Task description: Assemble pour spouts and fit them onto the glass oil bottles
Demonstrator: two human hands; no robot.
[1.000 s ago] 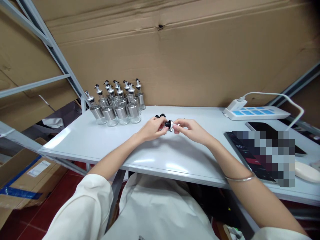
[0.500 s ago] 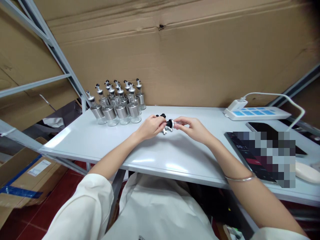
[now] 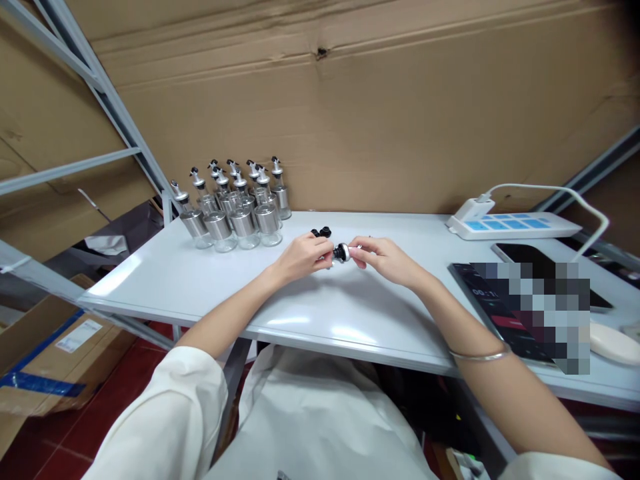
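Between my two hands is a bottle pour spout, silver with a black stopper part, held lying sideways above the table. My right hand pinches its silver end between thumb and fingers. At the black end, the fingers of my left hand are closed on the spout; part of it is hidden behind them. Small black stopper pieces lie on the table just beyond my left hand. Silver bits show under the hands, mostly covered. Several glass bottles with steel bands stand at the back left, and many have spouts on top.
A white power strip with a plugged-in charger and cable lies at the back right. Nearer are two phones, partly pixelated, and a pale rounded object. Cardboard walls the back; a metal frame rises at left.
Both hands stay in place around the spout. My fingers have shifted slightly on it, and the left hand now covers more of the silver pieces beneath.
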